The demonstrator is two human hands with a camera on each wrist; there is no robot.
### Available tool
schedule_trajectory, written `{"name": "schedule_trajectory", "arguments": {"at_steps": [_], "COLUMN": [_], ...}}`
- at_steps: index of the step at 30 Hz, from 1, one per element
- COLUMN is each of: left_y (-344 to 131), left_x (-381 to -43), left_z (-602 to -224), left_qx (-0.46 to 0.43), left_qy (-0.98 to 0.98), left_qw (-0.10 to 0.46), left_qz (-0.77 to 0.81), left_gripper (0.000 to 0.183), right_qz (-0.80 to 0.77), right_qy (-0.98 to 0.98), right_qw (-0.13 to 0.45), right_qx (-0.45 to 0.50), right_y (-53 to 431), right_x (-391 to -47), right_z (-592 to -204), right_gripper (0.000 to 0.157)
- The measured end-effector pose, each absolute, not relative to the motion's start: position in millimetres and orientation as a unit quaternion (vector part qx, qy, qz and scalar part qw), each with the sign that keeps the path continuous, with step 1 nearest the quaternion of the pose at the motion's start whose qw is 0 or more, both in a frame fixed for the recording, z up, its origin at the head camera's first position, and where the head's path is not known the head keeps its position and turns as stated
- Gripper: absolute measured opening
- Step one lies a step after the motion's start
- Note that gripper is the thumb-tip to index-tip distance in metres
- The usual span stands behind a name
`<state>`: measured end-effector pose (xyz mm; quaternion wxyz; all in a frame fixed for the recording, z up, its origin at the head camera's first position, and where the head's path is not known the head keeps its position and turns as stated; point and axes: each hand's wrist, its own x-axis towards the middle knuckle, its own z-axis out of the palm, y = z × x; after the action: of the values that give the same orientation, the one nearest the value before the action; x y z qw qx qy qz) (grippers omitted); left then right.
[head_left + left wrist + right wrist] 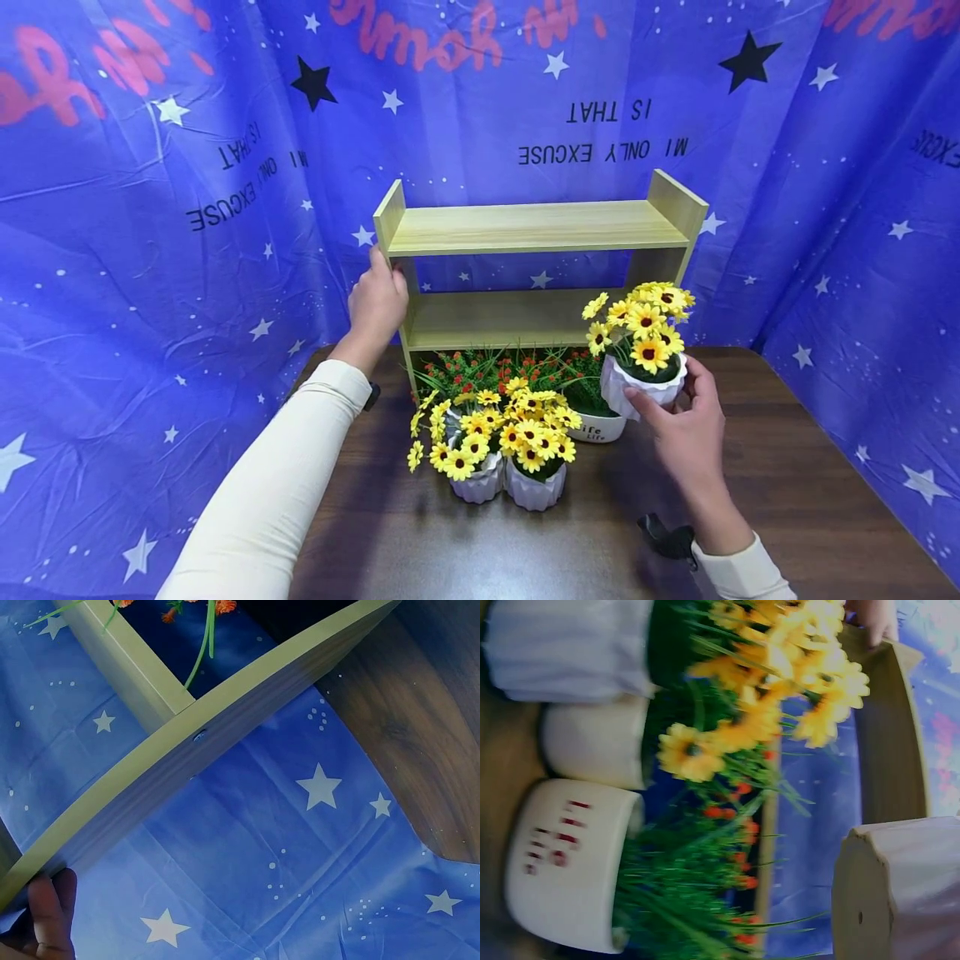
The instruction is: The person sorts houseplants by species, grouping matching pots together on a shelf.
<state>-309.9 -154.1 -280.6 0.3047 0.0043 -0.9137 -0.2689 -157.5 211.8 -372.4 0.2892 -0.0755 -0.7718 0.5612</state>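
Note:
My left hand (377, 302) grips the left side panel of a light wooden two-tier shelf (525, 229); in the left wrist view its fingers (51, 915) lie at the panel's edge. My right hand (697, 433) holds a white fluted pot of yellow artificial flowers (645, 342), raised in front of the shelf's right side, thumb on the front of the pot. The right wrist view shows the underside of this held pot (862, 900). Two similar flower pots, a left one (477, 482) and a right one (536, 490), stand side by side on the table before the shelf.
Behind those pots, red-flowered green plants (468, 371) stand at the shelf's foot, one in a white pot lettered "Life" (603, 429). The dark wooden table (420, 550) is enclosed by a blue star-patterned curtain (480, 108) at the back and sides.

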Motion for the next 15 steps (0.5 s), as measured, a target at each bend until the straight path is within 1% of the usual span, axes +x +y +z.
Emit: {"name": "schedule_trajectory", "arguments": {"at_steps": [8, 11, 15], "left_y": [-153.2, -152.9, -153.6], "left_x": [-309.0, -308.6, -308.5], "left_z": [-279.8, -279.5, -279.2], "left_qx": [0.003, 0.003, 0.005], "left_qy": [-0.912, -0.914, -0.916], "left_qw": [0.307, 0.304, 0.300], "left_qz": [-0.272, -0.270, -0.267], "left_gripper": [0.042, 0.042, 0.043], "right_qz": [0.613, 0.607, 0.598], "right_qy": [-0.711, -0.706, -0.707], "right_qw": [0.345, 0.366, 0.378], "right_qx": [-0.013, 0.004, 0.009], "right_y": [210.3, 210.3, 209.9], "right_x": [-171.4, -177.5, -186.2], "right_z": [-340.8, -331.4, -318.4], "right_gripper": [0.076, 0.075, 0.075]}}
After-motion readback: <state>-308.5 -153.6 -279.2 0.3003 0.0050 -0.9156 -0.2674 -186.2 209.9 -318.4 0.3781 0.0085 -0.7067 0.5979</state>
